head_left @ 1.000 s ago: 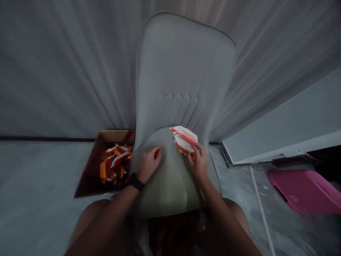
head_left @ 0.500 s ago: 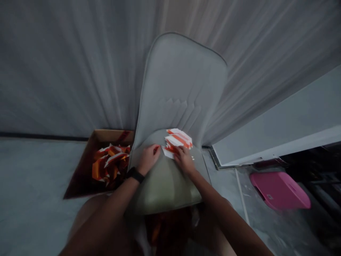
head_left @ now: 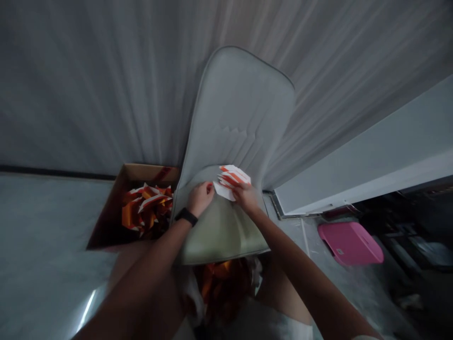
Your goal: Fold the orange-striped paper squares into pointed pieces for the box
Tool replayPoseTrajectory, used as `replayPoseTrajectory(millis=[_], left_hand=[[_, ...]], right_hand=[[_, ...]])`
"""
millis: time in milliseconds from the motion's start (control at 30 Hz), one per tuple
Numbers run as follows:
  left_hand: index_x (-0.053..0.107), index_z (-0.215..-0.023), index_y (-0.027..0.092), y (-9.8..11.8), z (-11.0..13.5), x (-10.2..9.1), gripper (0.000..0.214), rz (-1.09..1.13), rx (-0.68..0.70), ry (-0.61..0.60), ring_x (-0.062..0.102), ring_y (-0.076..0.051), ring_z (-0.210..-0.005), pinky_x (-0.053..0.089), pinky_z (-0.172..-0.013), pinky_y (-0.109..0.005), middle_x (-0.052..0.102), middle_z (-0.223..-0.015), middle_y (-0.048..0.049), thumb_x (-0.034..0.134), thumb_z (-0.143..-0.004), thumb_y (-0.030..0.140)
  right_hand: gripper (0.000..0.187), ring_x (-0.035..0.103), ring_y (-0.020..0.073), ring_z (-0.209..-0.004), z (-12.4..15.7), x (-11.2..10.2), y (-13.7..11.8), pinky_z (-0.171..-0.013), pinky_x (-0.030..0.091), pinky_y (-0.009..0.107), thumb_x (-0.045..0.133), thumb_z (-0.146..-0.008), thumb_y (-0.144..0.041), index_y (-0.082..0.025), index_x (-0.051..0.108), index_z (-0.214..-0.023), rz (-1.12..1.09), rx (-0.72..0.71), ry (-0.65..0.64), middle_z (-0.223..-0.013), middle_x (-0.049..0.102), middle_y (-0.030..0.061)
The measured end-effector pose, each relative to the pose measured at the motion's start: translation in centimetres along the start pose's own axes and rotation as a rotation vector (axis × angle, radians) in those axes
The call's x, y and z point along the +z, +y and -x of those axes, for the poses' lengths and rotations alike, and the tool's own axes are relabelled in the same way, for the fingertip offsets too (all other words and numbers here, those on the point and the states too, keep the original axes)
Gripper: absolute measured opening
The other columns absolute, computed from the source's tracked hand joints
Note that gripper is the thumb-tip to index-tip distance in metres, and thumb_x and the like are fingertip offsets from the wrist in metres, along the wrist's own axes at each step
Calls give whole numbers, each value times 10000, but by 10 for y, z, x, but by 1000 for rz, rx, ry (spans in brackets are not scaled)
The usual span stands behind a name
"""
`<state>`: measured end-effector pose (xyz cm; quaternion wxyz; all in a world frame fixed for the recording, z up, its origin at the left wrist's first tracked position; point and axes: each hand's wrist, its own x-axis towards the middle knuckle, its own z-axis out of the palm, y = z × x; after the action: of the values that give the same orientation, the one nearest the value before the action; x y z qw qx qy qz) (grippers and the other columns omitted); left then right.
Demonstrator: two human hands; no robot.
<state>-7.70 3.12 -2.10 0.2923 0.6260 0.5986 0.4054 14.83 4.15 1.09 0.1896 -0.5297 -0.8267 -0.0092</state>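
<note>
A pale grey padded chair [head_left: 240,108] stands in front of me with its seat toward me. A stack of white and orange paper pieces [head_left: 231,177] lies at the back of the seat. My right hand [head_left: 246,197] pinches the lowest white piece of that stack. My left hand [head_left: 200,198], with a black band on the wrist, is curled at the left edge of the same piece. More orange and white pieces [head_left: 222,283] lie in my lap below the seat's front edge.
An open cardboard box [head_left: 106,222] left of the chair holds several folded orange and white pieces [head_left: 145,210]. A grey curtain [head_left: 88,80] hangs behind. A pink flat object [head_left: 350,243] lies on the floor at right, beside a white panel [head_left: 371,160].
My right hand moved left from the stack's side to pinch a white piece at its front. My left hand shifted up to meet it. The camera view tilted and drifted.
</note>
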Motion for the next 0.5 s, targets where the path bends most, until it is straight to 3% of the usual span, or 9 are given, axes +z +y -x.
replayPoseTrajectory(millis=[133,233,300,367,433,500], left_hand=[[695,-1066,166,6,-1,2,263,342,-181,42,677,-249,-961,498,-822,-336,734,-1058,-139,624,-891,349],[647,-1159,158,21,15,5,413,530,-261,-30,704,-220,-859,534,-708,-317,728,-1068,-141,498,-957,486],[624,-1203,170,34,34,7,484,718,-275,-177,713,-205,-842,551,-689,-308,723,-1089,-132,488,-948,558],[633,-1172,181,45,57,9,505,911,-288,-306,708,-197,-875,561,-724,-299,720,-1084,-114,622,-865,581],[656,-1088,172,53,81,9,518,970,-295,-306,694,-186,-871,554,-748,-282,724,-1028,-92,762,-750,550],[674,-1012,160,56,105,8,507,937,-300,-218,679,-170,-852,538,-757,-261,725,-979,-73,819,-686,521]], right_hand=[[289,645,245,-1088,26,-6,-23,-961,537,401,517,-961,-265,-205,756,-1111,-153,134,226,-1183,687,124],[362,628,249,-1168,61,-4,-44,-1011,523,428,462,-994,-295,-203,692,-1258,-260,230,353,-1294,642,138],[385,595,266,-1230,84,0,-61,-1049,498,462,444,-1003,-302,-196,671,-1296,-284,271,378,-1346,609,158],[398,540,288,-1303,103,4,-81,-1087,461,504,442,-1002,-296,-197,651,-1326,-290,268,355,-1396,573,170],[401,498,306,-1345,120,4,-101,-1114,426,537,491,-984,-304,-200,636,-1343,-297,231,326,-1416,555,175],[404,480,311,-1363,137,-1,-118,-1132,405,538,550,-960,-323,-204,635,-1337,-346,208,315,-1424,551,174]])
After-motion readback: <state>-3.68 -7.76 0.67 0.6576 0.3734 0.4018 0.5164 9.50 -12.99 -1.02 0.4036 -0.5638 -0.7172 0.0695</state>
